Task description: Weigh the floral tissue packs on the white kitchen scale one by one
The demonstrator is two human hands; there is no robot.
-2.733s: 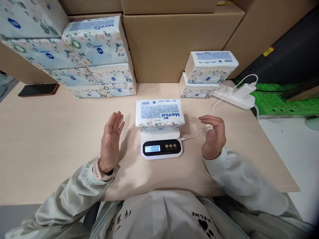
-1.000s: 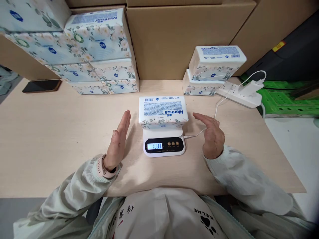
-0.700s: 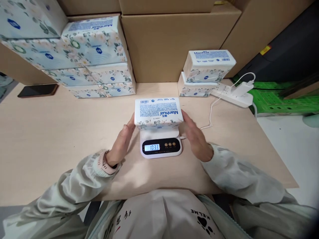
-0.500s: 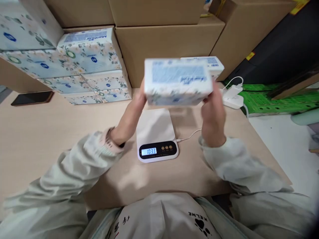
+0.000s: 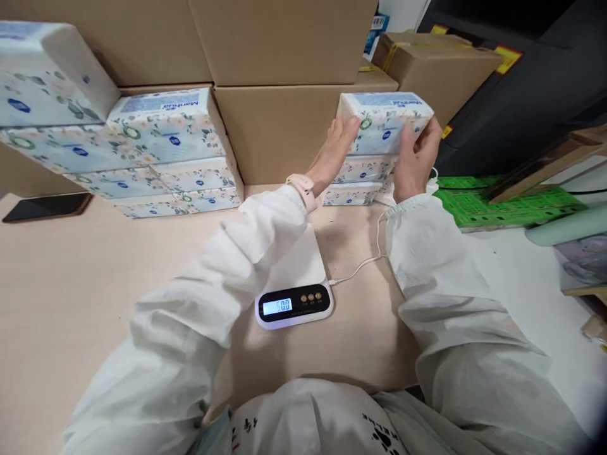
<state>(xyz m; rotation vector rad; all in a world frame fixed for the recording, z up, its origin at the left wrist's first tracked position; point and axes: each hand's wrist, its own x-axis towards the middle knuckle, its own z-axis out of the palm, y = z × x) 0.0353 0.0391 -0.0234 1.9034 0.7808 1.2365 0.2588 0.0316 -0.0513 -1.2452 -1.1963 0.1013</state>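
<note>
A white and blue floral tissue pack (image 5: 396,120) sits on top of the right-hand stack, gripped at both ends between my hands. My left hand (image 5: 336,148) presses along its left end, fingers pointing away from me. At the right end, my right hand (image 5: 417,158) has its thumb on the front and the fingers round the side. Beneath it are more tissue packs (image 5: 363,170). Closer to me lies a white kitchen scale (image 5: 296,265) with nothing on its plate; its lit display (image 5: 277,306) reads 0.0. My left sleeve covers part of the scale.
A taller stack of tissue packs (image 5: 165,136) stands on the left, beside a dark phone (image 5: 47,207). Cardboard boxes (image 5: 284,126) rise behind the table. A white cable (image 5: 355,272) runs from the scale to the right. Green crates (image 5: 521,205) lie beyond the table's right edge.
Both hands have carried the tissue pack from above the scale to the back right, onto the stack there. The scale display went from 103.3 to 0.0. The view has shifted slightly.
</note>
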